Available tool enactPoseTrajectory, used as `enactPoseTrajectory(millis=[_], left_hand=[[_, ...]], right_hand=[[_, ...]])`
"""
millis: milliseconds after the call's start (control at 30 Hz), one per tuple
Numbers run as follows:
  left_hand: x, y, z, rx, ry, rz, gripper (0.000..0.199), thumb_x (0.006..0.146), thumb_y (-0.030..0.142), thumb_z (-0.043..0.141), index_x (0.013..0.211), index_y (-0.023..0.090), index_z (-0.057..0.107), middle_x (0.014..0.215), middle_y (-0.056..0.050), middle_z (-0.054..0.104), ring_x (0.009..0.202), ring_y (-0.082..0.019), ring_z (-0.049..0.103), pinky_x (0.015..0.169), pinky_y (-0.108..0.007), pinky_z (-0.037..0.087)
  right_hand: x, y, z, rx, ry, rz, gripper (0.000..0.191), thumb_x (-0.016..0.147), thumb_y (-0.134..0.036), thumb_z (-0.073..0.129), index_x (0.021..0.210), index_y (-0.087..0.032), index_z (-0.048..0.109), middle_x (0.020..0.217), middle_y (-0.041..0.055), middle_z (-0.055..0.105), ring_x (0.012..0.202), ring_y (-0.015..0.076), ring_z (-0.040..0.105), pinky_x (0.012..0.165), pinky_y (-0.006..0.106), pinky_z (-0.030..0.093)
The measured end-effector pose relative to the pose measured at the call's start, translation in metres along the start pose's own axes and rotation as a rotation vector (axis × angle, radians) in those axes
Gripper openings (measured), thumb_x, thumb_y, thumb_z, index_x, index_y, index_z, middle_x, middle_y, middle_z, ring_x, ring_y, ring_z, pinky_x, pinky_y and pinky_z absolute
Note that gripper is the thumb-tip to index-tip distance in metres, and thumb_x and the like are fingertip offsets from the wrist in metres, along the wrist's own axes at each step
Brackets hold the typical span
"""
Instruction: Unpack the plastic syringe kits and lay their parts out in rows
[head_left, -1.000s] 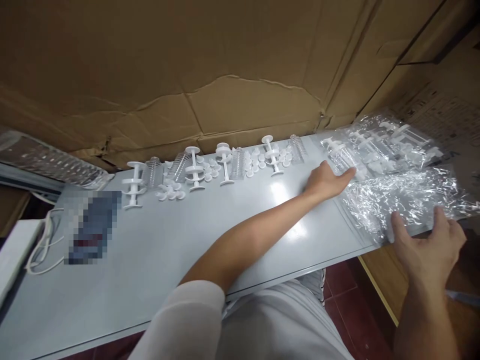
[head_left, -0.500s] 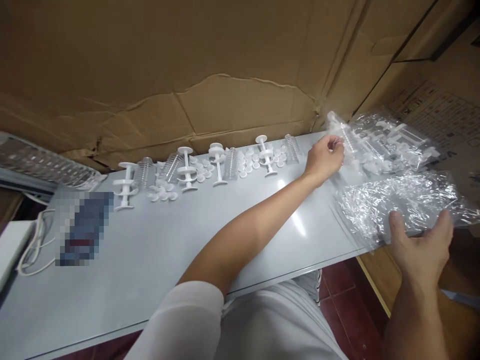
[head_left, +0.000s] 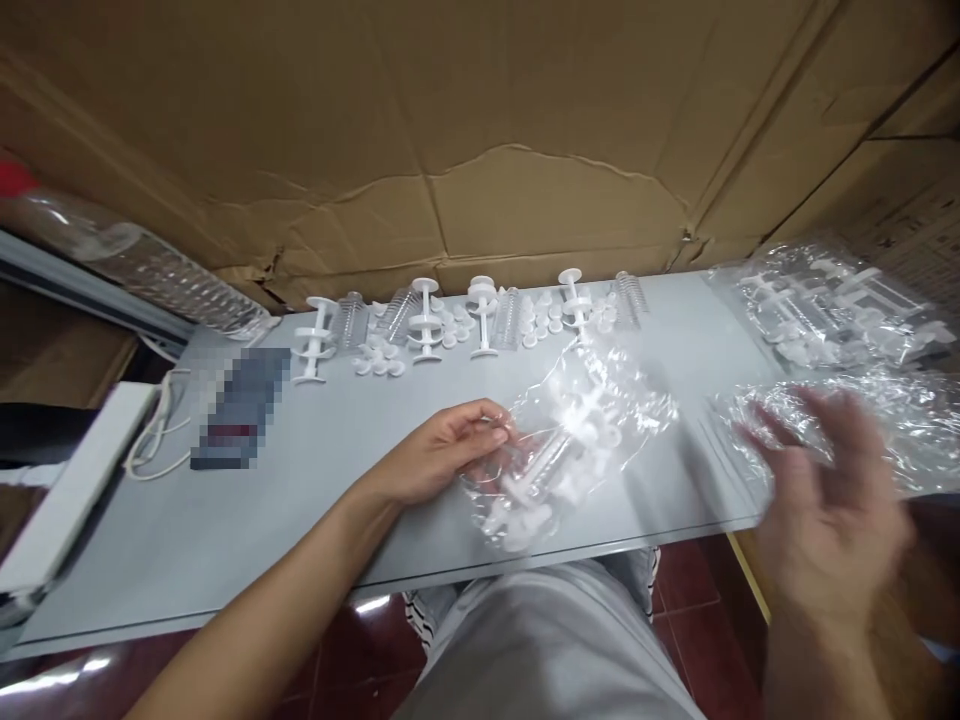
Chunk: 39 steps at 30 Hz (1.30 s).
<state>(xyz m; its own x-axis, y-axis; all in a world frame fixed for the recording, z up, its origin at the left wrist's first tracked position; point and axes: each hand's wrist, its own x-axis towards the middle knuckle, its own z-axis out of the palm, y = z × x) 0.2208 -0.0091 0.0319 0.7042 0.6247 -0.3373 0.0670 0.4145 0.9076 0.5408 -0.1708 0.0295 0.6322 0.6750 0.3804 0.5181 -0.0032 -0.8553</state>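
My left hand (head_left: pixel 439 455) pinches the edge of a clear plastic bag (head_left: pixel 566 440) over the middle of the table. Inside the bag are white plunger-like plastic parts, a clear ribbed tube and small white pieces. My right hand (head_left: pixel 832 520), blurred by motion, is at the table's right end with its fingers apart. Beneath and beyond its fingers lie crinkled clear plastic bags (head_left: pixel 926 425). Behind them rests a pile of filled clear bags (head_left: pixel 840 305) with similar white parts.
Along the back of the grey table (head_left: pixel 315 490) stand white plungers (head_left: pixel 425 320), ribbed clear tubes (head_left: pixel 351 322) and small white discs (head_left: pixel 379 357). A bottle (head_left: pixel 142 255) lies at left, near a pixelated object (head_left: pixel 244 405), a white cable (head_left: pixel 142 455) and a white bar (head_left: pixel 82 490). Cardboard (head_left: pixel 555 210) borders the back.
My left hand has brought a filled bag from the right-hand pile to the table's middle. My right hand has shifted slightly over the crinkled bags. The view has turned a little left.
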Motion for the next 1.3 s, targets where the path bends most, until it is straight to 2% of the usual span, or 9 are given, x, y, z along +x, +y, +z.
enactPoseTrajectory(millis=[67,133,233,333,467,667,833,1033,1300], left_hand=[[-0.012,-0.007,-0.02,0.035,-0.009,-0.043,0.029,0.092,0.045,0.081,0.098,0.019,0.071,0.104,-0.009,0.08,0.08,-0.016,0.075,0.06,-0.023,0.062],[-0.017,-0.009,-0.033,0.071,-0.027,-0.068,0.031,0.09,0.047,0.082,0.098,0.019,0.073,0.105,-0.01,0.081,0.081,-0.018,0.076,0.06,-0.024,0.062],[-0.021,-0.005,-0.044,0.108,-0.015,-0.095,0.035,0.088,0.051,0.082,0.099,0.019,0.075,0.106,-0.012,0.081,0.082,-0.02,0.077,0.062,-0.028,0.064],[-0.025,-0.002,-0.047,0.086,0.124,-0.097,0.041,0.085,0.051,0.085,0.107,0.02,0.073,0.107,-0.011,0.08,0.079,-0.019,0.077,0.062,-0.028,0.062],[-0.032,-0.008,-0.046,0.045,0.42,-0.027,0.063,0.074,0.041,0.095,0.127,0.022,0.067,0.111,-0.008,0.078,0.085,-0.018,0.076,0.074,-0.031,0.065],[-0.037,-0.026,-0.041,-0.001,0.668,0.035,0.071,0.071,0.04,0.096,0.131,0.019,0.064,0.1,-0.005,0.078,0.077,-0.015,0.073,0.08,-0.036,0.064],[-0.037,-0.028,-0.031,-0.004,0.757,0.074,0.067,0.071,0.044,0.096,0.125,0.017,0.066,0.098,-0.004,0.078,0.069,-0.012,0.068,0.078,-0.034,0.061],[-0.04,-0.029,-0.023,0.02,0.732,0.054,0.069,0.074,0.043,0.094,0.13,0.018,0.063,0.1,-0.002,0.076,0.075,-0.012,0.068,0.079,-0.03,0.058],[-0.038,-0.028,-0.026,0.132,0.768,0.052,0.074,0.078,0.045,0.091,0.139,0.02,0.057,0.102,-0.004,0.075,0.083,-0.014,0.067,0.078,-0.028,0.058]], right_hand=[[0.0,-0.021,0.039,0.189,-0.386,0.232,0.071,0.095,-0.057,0.07,0.159,-0.034,0.049,0.158,0.0155,0.055,0.126,0.0325,0.069,0.097,0.054,0.064],[0.002,-0.027,0.07,0.334,-0.625,0.486,0.067,0.091,-0.06,0.074,0.15,-0.029,0.06,0.141,0.0147,0.069,0.102,0.027,0.077,0.081,0.045,0.068],[0.006,-0.023,0.097,0.463,-0.772,0.679,0.054,0.084,-0.06,0.083,0.118,-0.019,0.077,0.108,0.0116,0.079,0.076,0.0192,0.075,0.066,0.034,0.064],[0.004,-0.017,0.106,0.469,-0.667,0.705,0.047,0.076,-0.057,0.091,0.098,-0.017,0.079,0.097,0.0087,0.08,0.071,0.0161,0.072,0.064,0.028,0.061],[-0.001,-0.014,0.103,0.461,-0.516,0.753,0.047,0.072,-0.057,0.093,0.096,-0.019,0.079,0.097,0.0074,0.08,0.074,0.0173,0.074,0.07,0.03,0.064],[-0.003,-0.01,0.091,0.435,-0.633,0.786,0.052,0.08,-0.065,0.084,0.102,-0.019,0.082,0.108,0.0107,0.081,0.083,0.0214,0.078,0.081,0.034,0.065],[-0.003,-0.009,0.091,0.308,-0.6,0.717,0.05,0.075,-0.063,0.088,0.089,-0.016,0.081,0.093,0.0095,0.081,0.08,0.0211,0.075,0.08,0.032,0.062],[-0.003,-0.014,0.089,0.091,-0.684,0.512,0.054,0.095,-0.07,0.063,0.082,-0.018,0.074,0.072,0.0049,0.072,0.065,0.0172,0.065,0.069,0.03,0.053],[-0.006,-0.015,0.081,-0.173,-0.561,0.335,0.055,0.083,-0.067,0.078,0.113,-0.022,0.07,0.073,-0.0019,0.066,0.054,0.0127,0.052,0.057,0.029,0.044]])
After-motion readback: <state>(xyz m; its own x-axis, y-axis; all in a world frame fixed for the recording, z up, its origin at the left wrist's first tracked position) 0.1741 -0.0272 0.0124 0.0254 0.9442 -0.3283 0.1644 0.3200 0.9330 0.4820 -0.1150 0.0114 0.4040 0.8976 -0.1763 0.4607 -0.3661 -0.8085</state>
